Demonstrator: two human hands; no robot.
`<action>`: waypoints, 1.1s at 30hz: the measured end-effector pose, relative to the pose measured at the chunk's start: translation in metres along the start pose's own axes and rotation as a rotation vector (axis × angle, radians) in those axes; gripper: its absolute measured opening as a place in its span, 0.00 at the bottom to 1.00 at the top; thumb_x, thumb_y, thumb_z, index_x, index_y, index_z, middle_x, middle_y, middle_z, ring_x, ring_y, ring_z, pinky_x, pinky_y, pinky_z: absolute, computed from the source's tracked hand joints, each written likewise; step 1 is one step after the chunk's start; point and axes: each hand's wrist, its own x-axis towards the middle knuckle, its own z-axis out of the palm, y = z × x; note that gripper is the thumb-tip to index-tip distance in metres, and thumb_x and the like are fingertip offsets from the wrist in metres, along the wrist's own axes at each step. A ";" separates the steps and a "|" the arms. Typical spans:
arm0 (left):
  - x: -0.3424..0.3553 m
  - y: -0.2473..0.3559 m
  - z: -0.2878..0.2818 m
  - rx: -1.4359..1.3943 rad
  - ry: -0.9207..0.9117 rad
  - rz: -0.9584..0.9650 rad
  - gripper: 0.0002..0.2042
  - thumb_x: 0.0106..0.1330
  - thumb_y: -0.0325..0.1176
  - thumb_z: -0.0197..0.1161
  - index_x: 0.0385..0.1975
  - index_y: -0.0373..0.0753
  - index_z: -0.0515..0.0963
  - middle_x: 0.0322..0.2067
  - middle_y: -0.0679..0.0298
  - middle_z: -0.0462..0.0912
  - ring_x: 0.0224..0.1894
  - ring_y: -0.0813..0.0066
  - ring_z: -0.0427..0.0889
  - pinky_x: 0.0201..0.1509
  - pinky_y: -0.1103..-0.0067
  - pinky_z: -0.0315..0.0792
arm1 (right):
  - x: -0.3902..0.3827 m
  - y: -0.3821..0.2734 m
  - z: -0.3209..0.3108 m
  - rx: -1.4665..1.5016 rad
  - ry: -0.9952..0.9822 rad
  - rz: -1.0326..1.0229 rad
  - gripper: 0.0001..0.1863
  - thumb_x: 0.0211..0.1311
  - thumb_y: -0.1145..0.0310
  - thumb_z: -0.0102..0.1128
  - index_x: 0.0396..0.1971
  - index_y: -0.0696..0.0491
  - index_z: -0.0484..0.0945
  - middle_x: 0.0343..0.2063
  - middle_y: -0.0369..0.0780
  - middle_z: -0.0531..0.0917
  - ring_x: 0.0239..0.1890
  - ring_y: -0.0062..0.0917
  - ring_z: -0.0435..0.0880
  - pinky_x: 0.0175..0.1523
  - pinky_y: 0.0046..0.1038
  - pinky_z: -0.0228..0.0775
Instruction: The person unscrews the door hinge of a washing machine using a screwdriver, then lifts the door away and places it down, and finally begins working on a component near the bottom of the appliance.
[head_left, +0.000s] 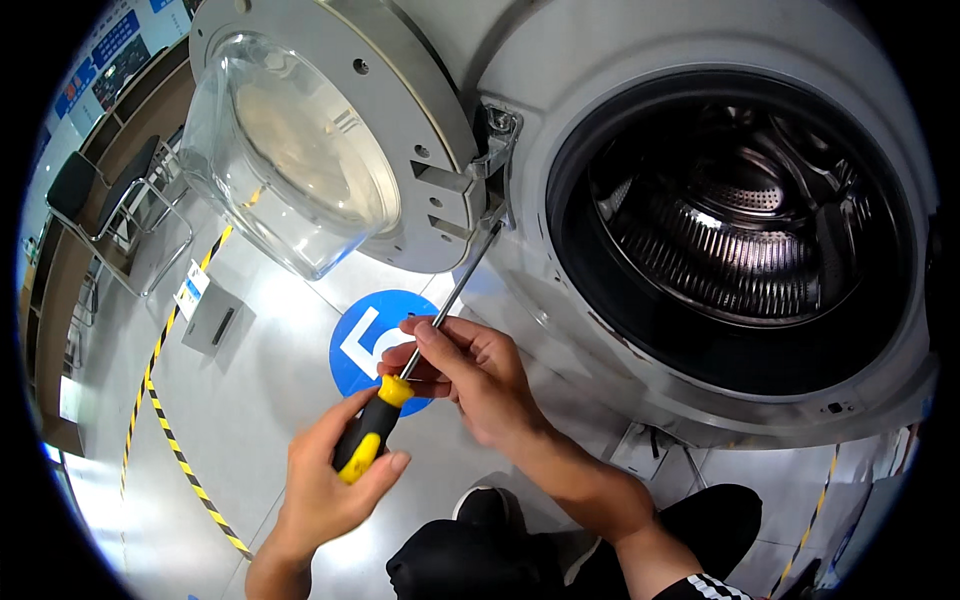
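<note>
Gripping the yellow-and-black plastic-handled screwdriver, our left hand wraps its fingers around the handle; our right hand pinches the steel shaft, whose tip meets the grey metal door hinge of the white front-loading washing machine.

yellow-black screwdriver, blue floor sign, yellow-black striped tape
</note>
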 end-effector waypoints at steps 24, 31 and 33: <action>0.021 0.032 -0.008 0.249 0.275 0.403 0.22 0.49 0.26 0.60 0.46 0.27 0.71 0.39 0.49 0.78 0.37 0.68 0.79 0.43 0.80 0.71 | 0.020 -0.053 0.024 0.208 -0.152 -0.132 0.16 0.66 0.64 0.47 0.44 0.61 0.68 0.35 0.47 0.80 0.42 0.33 0.81 0.46 0.29 0.75; 0.013 0.032 -0.004 0.228 0.308 0.313 0.22 0.50 0.27 0.60 0.47 0.27 0.70 0.40 0.48 0.77 0.39 0.65 0.79 0.45 0.78 0.71 | 0.019 -0.056 0.024 0.143 -0.178 -0.126 0.16 0.66 0.64 0.47 0.44 0.62 0.68 0.34 0.47 0.80 0.42 0.33 0.81 0.46 0.30 0.76; 0.014 0.035 -0.003 0.190 0.306 0.237 0.22 0.50 0.27 0.60 0.47 0.27 0.70 0.41 0.47 0.77 0.40 0.65 0.79 0.46 0.78 0.71 | 0.021 -0.057 0.025 0.176 -0.169 -0.136 0.16 0.66 0.64 0.47 0.44 0.62 0.69 0.34 0.47 0.80 0.42 0.33 0.81 0.46 0.30 0.75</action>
